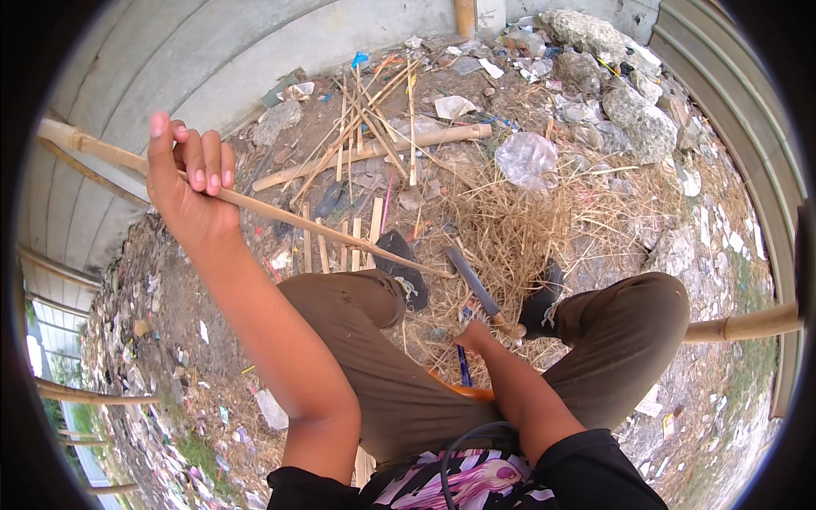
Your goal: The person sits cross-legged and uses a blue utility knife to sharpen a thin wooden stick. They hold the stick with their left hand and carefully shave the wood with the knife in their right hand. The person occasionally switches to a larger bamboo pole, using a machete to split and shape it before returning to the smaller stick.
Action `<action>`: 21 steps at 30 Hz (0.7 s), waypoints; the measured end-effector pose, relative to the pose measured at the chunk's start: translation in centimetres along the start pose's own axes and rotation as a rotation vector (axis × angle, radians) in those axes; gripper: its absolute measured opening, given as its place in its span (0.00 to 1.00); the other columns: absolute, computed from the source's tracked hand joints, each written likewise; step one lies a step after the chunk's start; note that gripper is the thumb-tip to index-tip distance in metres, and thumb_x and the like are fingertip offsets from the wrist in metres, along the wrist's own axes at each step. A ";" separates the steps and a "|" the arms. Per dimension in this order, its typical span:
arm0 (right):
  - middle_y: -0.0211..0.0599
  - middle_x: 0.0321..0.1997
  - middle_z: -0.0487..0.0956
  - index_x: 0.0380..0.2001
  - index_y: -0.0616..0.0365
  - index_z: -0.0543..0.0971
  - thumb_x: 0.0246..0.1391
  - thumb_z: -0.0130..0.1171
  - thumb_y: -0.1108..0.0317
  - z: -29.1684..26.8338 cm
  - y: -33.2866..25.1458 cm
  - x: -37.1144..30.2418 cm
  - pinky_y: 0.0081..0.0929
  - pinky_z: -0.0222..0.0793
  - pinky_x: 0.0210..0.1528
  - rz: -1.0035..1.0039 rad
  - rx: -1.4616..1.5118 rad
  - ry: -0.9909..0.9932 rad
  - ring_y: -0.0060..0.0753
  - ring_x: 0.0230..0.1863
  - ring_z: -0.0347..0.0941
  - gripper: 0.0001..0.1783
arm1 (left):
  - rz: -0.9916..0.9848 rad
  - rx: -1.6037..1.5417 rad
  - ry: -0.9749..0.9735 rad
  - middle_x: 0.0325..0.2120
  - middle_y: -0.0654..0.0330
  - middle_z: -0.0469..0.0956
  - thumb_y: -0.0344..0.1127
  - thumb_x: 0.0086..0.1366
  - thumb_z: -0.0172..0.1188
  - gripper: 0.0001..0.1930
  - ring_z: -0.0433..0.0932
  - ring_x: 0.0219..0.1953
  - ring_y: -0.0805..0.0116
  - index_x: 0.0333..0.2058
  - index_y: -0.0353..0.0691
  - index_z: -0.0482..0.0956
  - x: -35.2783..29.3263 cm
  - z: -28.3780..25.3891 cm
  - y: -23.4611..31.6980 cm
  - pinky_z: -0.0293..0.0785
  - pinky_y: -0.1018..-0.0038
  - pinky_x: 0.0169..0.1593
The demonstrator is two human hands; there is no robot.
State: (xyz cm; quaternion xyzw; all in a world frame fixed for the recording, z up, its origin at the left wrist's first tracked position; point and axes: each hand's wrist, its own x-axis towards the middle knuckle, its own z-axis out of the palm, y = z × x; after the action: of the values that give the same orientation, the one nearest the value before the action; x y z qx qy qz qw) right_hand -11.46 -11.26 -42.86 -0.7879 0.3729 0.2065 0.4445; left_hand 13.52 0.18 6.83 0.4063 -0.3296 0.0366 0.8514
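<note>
My left hand [194, 170] is raised at the left, its fingers curled round a long bamboo pole [297, 220]. The pole slants down from the upper left, and its thin end reaches the ground between my shoes. Low between my knees, my right hand [474, 335] is closed at the top of a slim blue object [464, 367]; its fingertips are mostly hidden, and I cannot make out what the object is. Just beyond that hand lies a machete [478, 285] with a dark blade and a wooden handle, apart from the fingers.
Split bamboo strips [374, 110] are heaped across a thick bamboo pole [450, 136] ahead. Short strips [355, 242] lie near my left shoe. Dry straw [510, 229] and a crumpled clear plastic bag [527, 160] are in front. Rocks [642, 123] and litter line the walls.
</note>
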 end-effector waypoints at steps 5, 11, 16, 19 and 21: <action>0.48 0.15 0.78 0.15 0.66 0.79 0.43 0.68 0.51 -2.6 -2.4 -2.0 0.35 0.75 0.21 0.062 -0.005 -0.283 0.41 0.16 0.77 0.24 | -0.004 0.084 0.081 0.06 0.70 0.56 0.41 0.66 0.60 0.16 0.55 0.09 0.80 0.21 0.41 0.70 0.4 -0.6 -0.5 0.52 0.81 0.14; 0.47 0.45 0.82 0.37 0.61 0.83 0.42 0.67 0.48 1.0 -2.1 -1.9 0.44 0.75 0.47 -0.036 -0.415 -0.054 0.47 0.48 0.79 0.26 | -0.002 0.122 0.082 0.08 0.71 0.57 0.42 0.67 0.59 0.17 0.54 0.10 0.82 0.21 0.43 0.68 -0.1 1.0 -0.8 0.53 0.82 0.15; 0.53 0.44 0.81 0.38 0.65 0.82 0.45 0.63 0.49 -0.6 -2.6 -1.7 0.41 0.75 0.48 -0.107 -0.380 -0.120 0.50 0.47 0.79 0.27 | 0.002 0.085 0.061 0.07 0.69 0.58 0.42 0.64 0.63 0.18 0.57 0.09 0.80 0.20 0.42 0.69 0.3 0.8 -0.9 0.53 0.82 0.14; 0.56 0.41 0.81 0.35 0.68 0.82 0.46 0.61 0.51 -2.3 -2.9 -1.3 0.39 0.75 0.47 -0.140 -0.373 -0.161 0.50 0.45 0.80 0.26 | -0.022 0.101 0.036 0.08 0.70 0.58 0.43 0.67 0.60 0.17 0.56 0.11 0.81 0.21 0.43 0.69 0.2 1.0 -1.0 0.54 0.82 0.16; 0.58 0.40 0.81 0.35 0.69 0.81 0.46 0.61 0.53 -5.4 -6.1 -2.7 0.38 0.75 0.47 -0.129 -0.360 -0.242 0.50 0.43 0.80 0.25 | -0.050 0.134 0.011 0.09 0.71 0.59 0.44 0.68 0.59 0.17 0.56 0.12 0.81 0.22 0.44 0.69 0.1 0.8 -0.9 0.55 0.81 0.18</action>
State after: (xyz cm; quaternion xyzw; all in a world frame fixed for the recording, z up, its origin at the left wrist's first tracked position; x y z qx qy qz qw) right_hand -8.52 -12.82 -34.97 -0.8462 0.2231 0.3338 0.3505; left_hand 13.49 -1.01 6.70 0.4703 -0.3115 0.0398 0.8247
